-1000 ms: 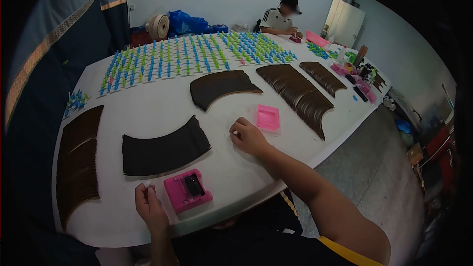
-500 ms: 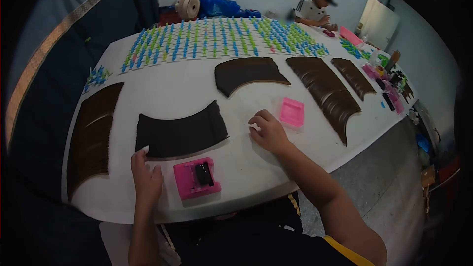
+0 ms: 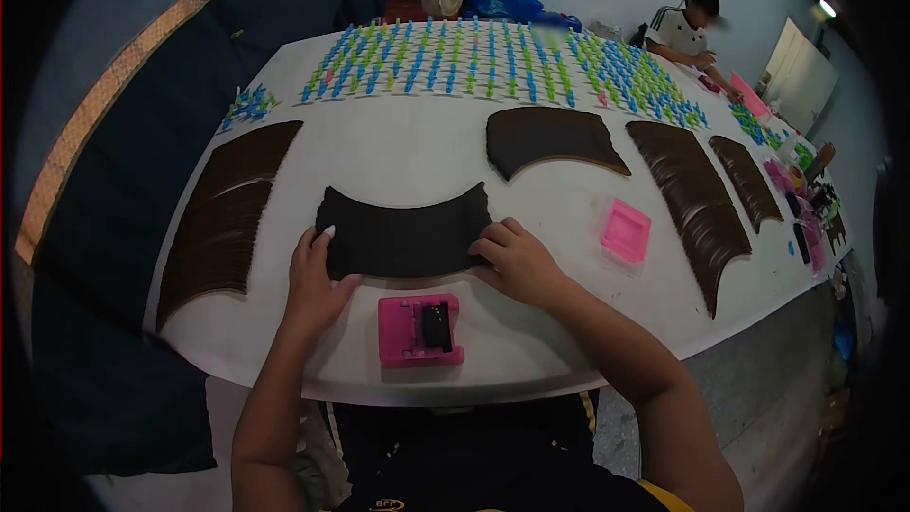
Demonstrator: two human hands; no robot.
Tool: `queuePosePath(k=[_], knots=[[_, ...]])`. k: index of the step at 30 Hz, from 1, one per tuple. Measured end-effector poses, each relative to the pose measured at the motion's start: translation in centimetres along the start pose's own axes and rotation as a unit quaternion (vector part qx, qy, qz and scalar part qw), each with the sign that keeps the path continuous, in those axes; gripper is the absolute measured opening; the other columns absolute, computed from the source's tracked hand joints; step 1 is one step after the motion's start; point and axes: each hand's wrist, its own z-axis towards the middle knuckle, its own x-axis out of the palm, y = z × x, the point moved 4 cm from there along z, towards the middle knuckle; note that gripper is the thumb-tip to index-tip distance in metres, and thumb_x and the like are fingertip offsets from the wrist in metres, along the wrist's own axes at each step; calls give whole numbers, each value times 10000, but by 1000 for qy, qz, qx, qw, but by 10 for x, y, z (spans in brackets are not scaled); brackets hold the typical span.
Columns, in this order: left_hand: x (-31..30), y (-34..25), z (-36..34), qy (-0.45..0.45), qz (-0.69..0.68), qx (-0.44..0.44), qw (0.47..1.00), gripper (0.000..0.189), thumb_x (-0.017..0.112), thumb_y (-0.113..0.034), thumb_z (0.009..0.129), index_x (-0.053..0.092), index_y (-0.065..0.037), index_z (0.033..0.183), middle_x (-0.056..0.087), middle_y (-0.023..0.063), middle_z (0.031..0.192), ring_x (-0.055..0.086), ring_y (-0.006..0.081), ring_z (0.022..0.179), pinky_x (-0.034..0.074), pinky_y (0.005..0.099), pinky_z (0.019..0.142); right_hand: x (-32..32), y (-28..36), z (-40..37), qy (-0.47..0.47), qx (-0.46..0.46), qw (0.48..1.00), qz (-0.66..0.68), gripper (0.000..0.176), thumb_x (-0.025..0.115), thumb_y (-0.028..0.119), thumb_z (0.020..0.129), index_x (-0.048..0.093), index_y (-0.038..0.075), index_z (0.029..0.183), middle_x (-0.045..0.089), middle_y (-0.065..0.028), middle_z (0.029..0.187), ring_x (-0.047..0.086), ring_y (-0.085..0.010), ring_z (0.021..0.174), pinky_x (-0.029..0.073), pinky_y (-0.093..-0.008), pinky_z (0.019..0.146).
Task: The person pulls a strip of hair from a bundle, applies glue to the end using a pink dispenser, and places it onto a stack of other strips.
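A black curved sheet [image 3: 408,235] lies on the white table in front of me. At its left edge is my left hand [image 3: 318,277], fingertips touching the sheet and thumb spread away below the corner. A white tip shows on one finger. The fingers of my right hand [image 3: 515,261] are curled over the sheet's right edge, thumb tucked underneath. Just below the sheet sits a pink device [image 3: 400,334] with a black part on its right side.
Brown curved pieces [image 3: 237,199] lie at the left and right [image 3: 697,209], another dark one [image 3: 555,140] beyond the sheet. A pink square tray [image 3: 626,230] is at the right. Rows of blue and green clips [image 3: 455,62] stand behind. A co-worker [image 3: 684,33] sits at the far right.
My right hand has moved from beside the pink tray to the sheet's right edge; the small white item in it no longer shows. My left hand stays by the sheet. The view has shifted.
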Motion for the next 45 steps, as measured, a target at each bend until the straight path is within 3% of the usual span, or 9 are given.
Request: queuePosePath(k=[5,12,17,21,24,26,29,39,45], knots=[[10,5,3,-16,-39,25,999,822,864,-242,861,482,-19,1554,364,242,1661,353,425,1541,320,501,1274,-1,1,-3,-64,-3,998,-3,264,860,166,818,723,104,1035,667,-51,1054,620,-297,993,560,-403,862],[9,6,2,-15,-43,18,999,811,863,-247,856,498,-38,1548,371,233,1661,339,428,1547,295,516,1280,-3,7,-5,-72,-27,997,-26,196,852,88,803,735,90,961,682,-65,997,654,-286,919,575,-393,796],[9,5,-4,-60,33,124,990,751,849,-257,842,536,-55,1494,404,222,1628,362,423,1524,313,516,1247,-4,9,-6,-73,-42,996,-40,168,829,59,804,712,84,923,676,-65,993,655,-281,912,575,-393,791],[2,1,-16,-73,8,155,985,736,849,-272,836,550,-56,1472,429,211,1596,395,412,1488,321,516,1236,-4,12,-8,-82,-43,995,-48,161,824,55,808,704,82,912,676,-65,988,654,-283,914,573,-392,797],[-12,-23,-43,-13,-90,188,978,799,879,-331,814,533,-44,1474,455,208,1561,417,413,1458,329,525,1227,-5,13,-9,-79,-29,995,-50,154,818,55,815,696,79,907,672,-74,995,655,-288,929,572,-396,805],[-11,-54,-71,106,-149,212,960,890,914,-398,776,509,-23,1474,472,213,1545,440,410,1439,344,524,1214,-4,12,-10,-84,-17,995,-48,129,799,84,848,695,81,923,668,-68,1016,644,-283,946,568,-399,824],[2,-66,-88,93,-28,274,957,995,951,-441,721,481,-11,1484,492,219,1521,464,411,1418,354,509,1209,-3,9,-10,-76,5,996,-35,130,792,82,854,684,76,926,663,-81,1027,645,-300,974,569,-407,838],[10,-61,-71,96,-86,225,966,1058,990,-381,676,436,-13,1499,487,229,1516,491,432,1395,376,510,1200,-1,5,-13,-84,1,996,-22,169,803,51,853,663,51,947,647,-105,1015,654,-326,987,569,-426,817],[3,-64,-75,60,-3,252,966,1108,960,-469,716,406,-20,1563,454,241,1561,457,431,1448,336,516,1232,-13,9,-7,-37,62,997,23,166,798,84,872,647,58,936,645,-102,1002,651,-327,988,563,-427,837]])
